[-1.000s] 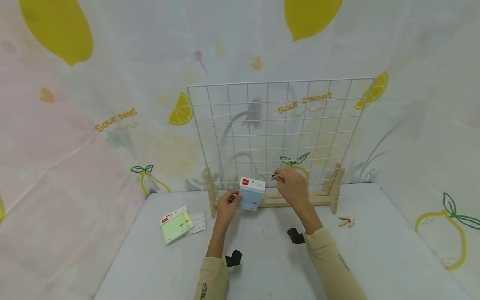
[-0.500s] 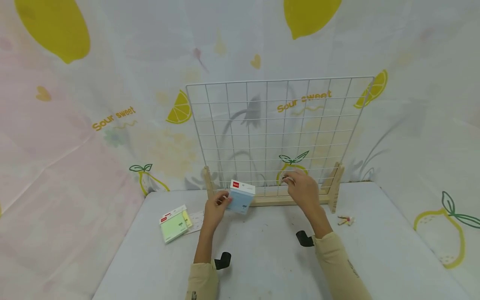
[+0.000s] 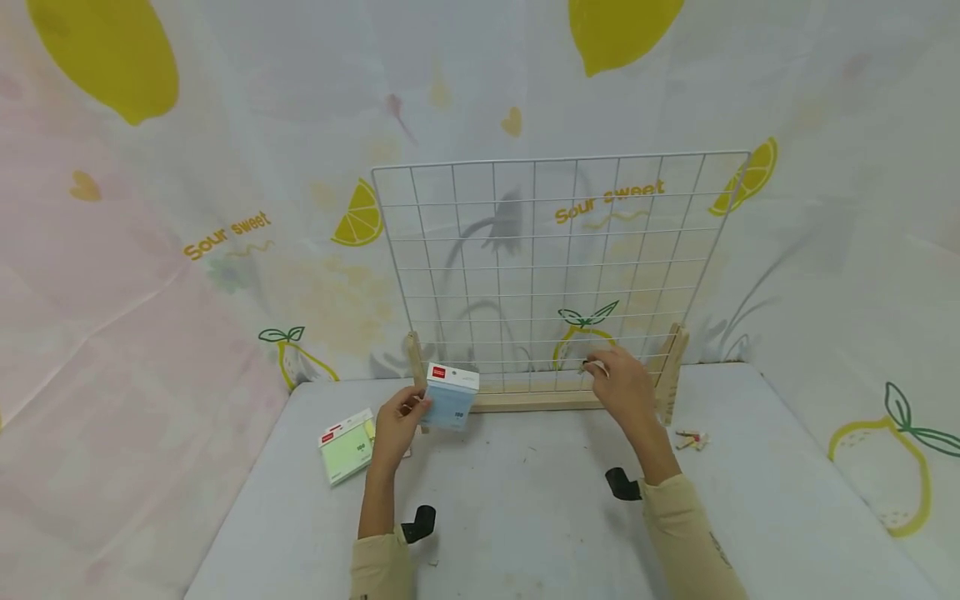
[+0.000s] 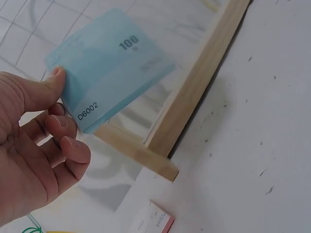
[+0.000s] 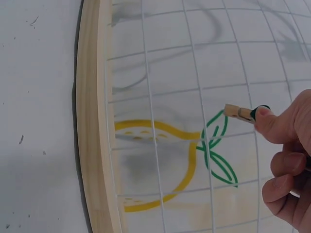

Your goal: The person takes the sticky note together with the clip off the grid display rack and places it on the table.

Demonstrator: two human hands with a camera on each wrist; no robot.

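Note:
My left hand [image 3: 397,425] pinches a pack of blue sticky notes [image 3: 450,398] by its side edge. The pack has a white header with a red label, and "100" and "D6002" show on it in the left wrist view [image 4: 112,68]. It is held up in front of the lower left of a white wire grid [image 3: 532,267]. In my right hand [image 3: 624,390], thumb and finger pinch a small wooden clothespin [image 5: 239,112] with something dark green at its gripped end. That clothespin's free end points toward the grid, near its lower right part.
Green sticky notes [image 3: 347,454] lie at the table's left, over a yellow pack, partly behind my left hand. Several small clothespins [image 3: 692,440] lie at the right. The grid stands in a wooden base [image 3: 536,402] before a lemon-print backdrop [image 3: 285,167].
The left hand has carried the blue sticky notes leftward, away from the right hand. The right hand has shifted right and slightly down with the clothespin, so the two hands are farther apart.

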